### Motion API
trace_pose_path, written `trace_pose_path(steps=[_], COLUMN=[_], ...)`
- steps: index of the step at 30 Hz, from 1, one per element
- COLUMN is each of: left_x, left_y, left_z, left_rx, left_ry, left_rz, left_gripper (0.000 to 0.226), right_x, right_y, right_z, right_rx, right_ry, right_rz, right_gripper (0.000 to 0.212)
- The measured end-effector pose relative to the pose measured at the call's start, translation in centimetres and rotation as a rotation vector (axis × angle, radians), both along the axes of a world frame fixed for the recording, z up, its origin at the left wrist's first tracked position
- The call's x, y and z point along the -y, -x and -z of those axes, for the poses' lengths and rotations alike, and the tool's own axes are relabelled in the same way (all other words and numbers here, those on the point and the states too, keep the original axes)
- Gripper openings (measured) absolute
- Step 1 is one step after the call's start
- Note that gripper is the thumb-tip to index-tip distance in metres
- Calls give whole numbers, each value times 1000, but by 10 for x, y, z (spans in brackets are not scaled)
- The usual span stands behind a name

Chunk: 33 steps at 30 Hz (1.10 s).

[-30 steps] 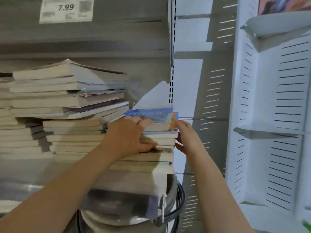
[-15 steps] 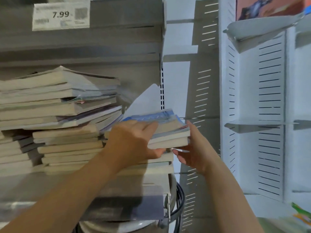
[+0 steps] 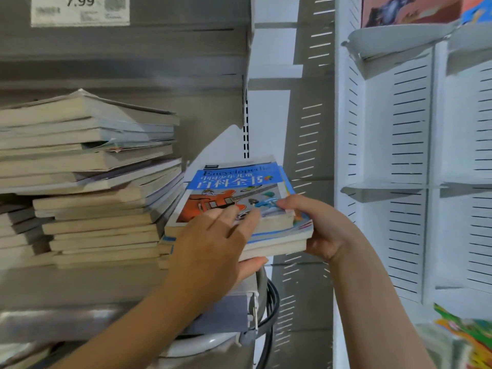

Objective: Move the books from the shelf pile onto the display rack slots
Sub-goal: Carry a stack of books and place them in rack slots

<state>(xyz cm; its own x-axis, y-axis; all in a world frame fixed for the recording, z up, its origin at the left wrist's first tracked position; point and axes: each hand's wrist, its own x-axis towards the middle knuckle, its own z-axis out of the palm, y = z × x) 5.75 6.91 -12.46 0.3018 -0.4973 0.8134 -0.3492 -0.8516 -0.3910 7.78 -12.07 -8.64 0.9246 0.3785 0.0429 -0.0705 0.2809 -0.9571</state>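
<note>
Since half-second ago, held book stack (image 3: 239,201) tipped toward camera, cover showing. White display rack (image 3: 410,155) at right, apart from stack. Grey shelf pile (image 3: 87,166) just left of stack. Grip: left hand (image 3: 213,249) fingers spread on cover, thumb beneath; right hand (image 3: 324,230) thumb on top, fingers curled under right edge.

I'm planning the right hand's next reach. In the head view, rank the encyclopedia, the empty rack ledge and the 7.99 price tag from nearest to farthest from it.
From the right hand:
1. encyclopedia, in its grip, just to the left.
2. empty rack ledge, off to the right.
3. price tag, far up at top left.
</note>
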Motion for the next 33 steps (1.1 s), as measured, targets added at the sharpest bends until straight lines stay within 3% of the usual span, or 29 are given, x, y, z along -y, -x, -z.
trace_pose_path(steps=[3, 5, 10, 15, 21, 23, 29, 33], left_x=[3, 3, -4, -11, 14, 30, 98, 175], left_y=[9, 14, 33, 43, 53, 58, 86, 117], left_z=[2, 1, -4, -22, -36, -41, -49, -48], left_rx=[-85, -153, -348, -627, -698, -785, -1124, -1355], left_ry=[41, 59, 121, 460, 531, 569, 732, 957], left_rz=[-63, -78, 19, 109, 40, 129, 444, 732], left_gripper=[62, 62, 62, 87, 66, 69, 93, 60], right_x=[-4, -8, -17, -16, 18, 37, 108, 174], right_y=[5, 9, 22, 49, 93, 108, 168, 225], right_z=[-1, 3, 21, 33, 33, 32, 32, 30], right_rx=[23, 32, 141, 252, 342, 352, 426, 454], right_ry=[-42, -61, -173, -219, -211, -213, -149, -83], right_rz=[4, 59, 231, 349, 460, 487, 594, 634], right_gripper=[40, 53, 66, 65, 57, 55, 74, 75])
